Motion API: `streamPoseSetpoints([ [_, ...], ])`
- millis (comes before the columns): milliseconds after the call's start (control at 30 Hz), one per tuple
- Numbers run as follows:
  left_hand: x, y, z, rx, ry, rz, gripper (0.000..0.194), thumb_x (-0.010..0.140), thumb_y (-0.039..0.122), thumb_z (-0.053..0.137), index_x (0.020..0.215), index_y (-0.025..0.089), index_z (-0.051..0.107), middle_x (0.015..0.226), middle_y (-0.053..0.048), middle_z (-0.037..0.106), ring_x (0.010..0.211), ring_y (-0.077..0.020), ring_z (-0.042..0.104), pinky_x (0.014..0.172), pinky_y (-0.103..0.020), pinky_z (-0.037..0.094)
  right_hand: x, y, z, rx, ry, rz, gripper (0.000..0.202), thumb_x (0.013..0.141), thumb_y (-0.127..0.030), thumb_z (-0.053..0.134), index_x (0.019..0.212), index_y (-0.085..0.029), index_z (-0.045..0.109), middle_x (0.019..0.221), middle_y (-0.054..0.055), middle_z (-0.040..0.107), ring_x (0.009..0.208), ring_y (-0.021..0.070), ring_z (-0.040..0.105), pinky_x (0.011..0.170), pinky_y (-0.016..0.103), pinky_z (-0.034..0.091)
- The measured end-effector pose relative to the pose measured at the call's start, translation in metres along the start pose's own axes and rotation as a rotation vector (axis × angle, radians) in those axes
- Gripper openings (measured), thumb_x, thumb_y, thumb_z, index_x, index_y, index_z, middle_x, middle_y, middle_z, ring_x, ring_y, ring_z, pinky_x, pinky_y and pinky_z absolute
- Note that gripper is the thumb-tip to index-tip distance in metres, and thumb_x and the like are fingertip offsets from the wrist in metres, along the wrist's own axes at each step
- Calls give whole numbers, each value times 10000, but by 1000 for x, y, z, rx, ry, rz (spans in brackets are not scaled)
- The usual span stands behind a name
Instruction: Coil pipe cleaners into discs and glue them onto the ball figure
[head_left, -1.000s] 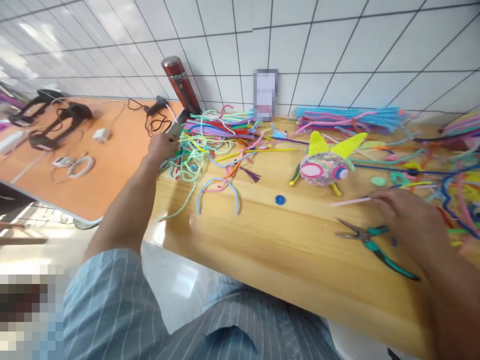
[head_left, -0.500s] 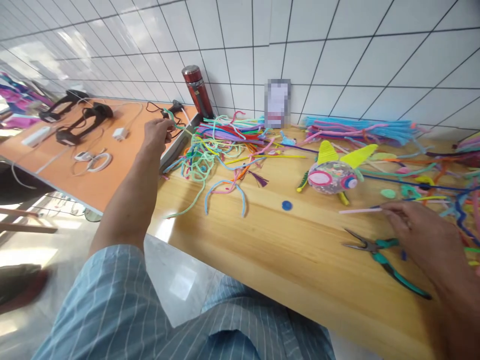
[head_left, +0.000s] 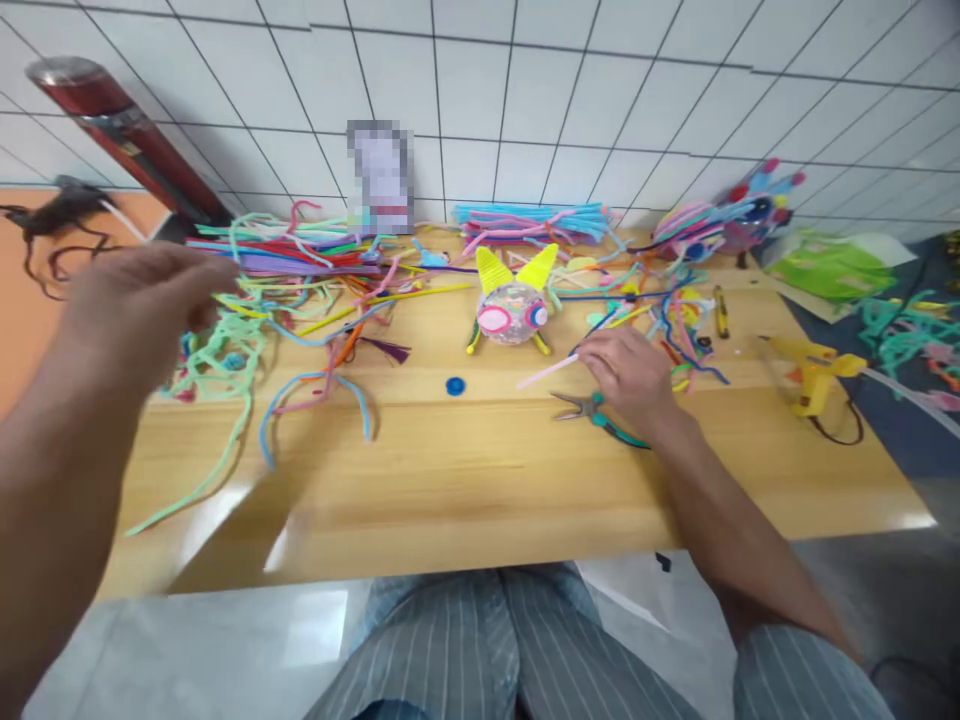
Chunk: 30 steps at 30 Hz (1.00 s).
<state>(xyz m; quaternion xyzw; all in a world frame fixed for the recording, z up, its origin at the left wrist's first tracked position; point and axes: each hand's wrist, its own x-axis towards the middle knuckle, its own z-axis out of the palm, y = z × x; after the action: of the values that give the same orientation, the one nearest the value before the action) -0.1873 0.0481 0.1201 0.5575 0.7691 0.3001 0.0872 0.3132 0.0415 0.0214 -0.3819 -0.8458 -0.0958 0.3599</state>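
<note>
My right hand [head_left: 630, 375] pinches a pale pink pipe cleaner [head_left: 546, 372], whose free end points left over the table. Pliers with teal and black handles [head_left: 576, 406] lie just below that hand, jaws spread. My left hand [head_left: 142, 310], blurred, hovers by a tangle of light green pipe cleaners [head_left: 225, 350] with its fingers drawn together; what they hold is unclear. Between the hands stands a clear round figure [head_left: 514, 312] with yellow ears, pink and blue eyes and short legs. A blue disc [head_left: 455, 386] lies in front of it.
Bundled pipe cleaners [head_left: 536, 222] line the wall. A red thermos [head_left: 139, 145] stands back left, and a blurred-out phone [head_left: 382, 175] leans on the tiles. On the right are a yellow glue gun [head_left: 817, 375] and a cutter knife [head_left: 721, 312]. A bent blue pipe cleaner [head_left: 264, 432] lies front left.
My view has swung right, bringing the glue gun and cutter into sight. My left hand has come back from the orange table towards the green tangle. The right hand still holds the pink pipe cleaner.
</note>
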Motion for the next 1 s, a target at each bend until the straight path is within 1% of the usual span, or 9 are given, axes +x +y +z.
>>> streamPoseSetpoints([
  [100,-58,44,31,-417,-428,40,361,848,477,754,876,119,722,732,8,644,616,-68,470,572,-182,370,4,-13,-6,35,-24,-72,127,1025,-167,619,1032,-220,734,992,67,807,950,216,743,892,377,578],
  [167,-95,69,55,-539,-717,105,449,824,593,756,859,148,716,767,-12,668,644,-111,543,564,-216,409,8,-21,-12,49,-48,-131,145,1021,-144,611,1026,-218,736,998,67,809,948,213,736,893,376,570],
  [200,-110,80,67,-569,-820,140,451,831,603,755,905,159,729,751,-7,665,662,-124,556,583,-227,419,11,-26,-15,46,-63,-160,155,1022,-132,604,1018,-216,734,1005,66,808,945,210,728,889,372,565],
  [300,-142,98,95,-593,-967,244,338,905,505,695,971,179,754,739,10,645,669,-128,539,599,-237,405,17,-42,-28,-3,-135,-233,180,1034,-108,578,997,-201,727,999,64,798,917,199,695,850,349,534],
  [467,-159,101,118,-567,-1028,348,269,941,400,614,842,174,723,719,10,624,676,-131,523,609,-241,379,19,-67,-47,-84,-280,-282,186,1066,-141,562,991,-176,728,970,56,787,881,190,647,789,345,460],
  [600,-164,95,128,-524,-995,377,266,942,390,577,834,171,684,695,20,590,645,-126,481,601,-247,353,14,-64,-49,-173,-266,-272,191,1077,-177,569,995,-199,740,976,33,792,944,204,639,854,369,433],
  [767,-166,85,142,-541,-995,378,296,943,427,539,830,174,643,707,19,592,664,-131,486,626,-252,376,0,-4,-39,-229,-202,-152,247,1083,-212,541,976,-237,763,948,41,782,976,215,645,931,388,438],
  [900,-163,77,148,-534,-994,384,316,953,449,520,829,178,625,712,19,591,668,-134,490,629,-252,379,-14,67,-40,-303,-261,111,281,1077,-326,534,981,-229,779,972,90,786,1015,270,655,960,441,466],
  [1000,-162,73,148,-519,-988,404,300,963,433,517,832,183,620,708,22,588,653,-132,495,617,-250,374,-19,96,-54,-368,-265,276,296,1055,-350,534,992,-197,779,1033,139,789,1041,305,669,990,485,486],
])
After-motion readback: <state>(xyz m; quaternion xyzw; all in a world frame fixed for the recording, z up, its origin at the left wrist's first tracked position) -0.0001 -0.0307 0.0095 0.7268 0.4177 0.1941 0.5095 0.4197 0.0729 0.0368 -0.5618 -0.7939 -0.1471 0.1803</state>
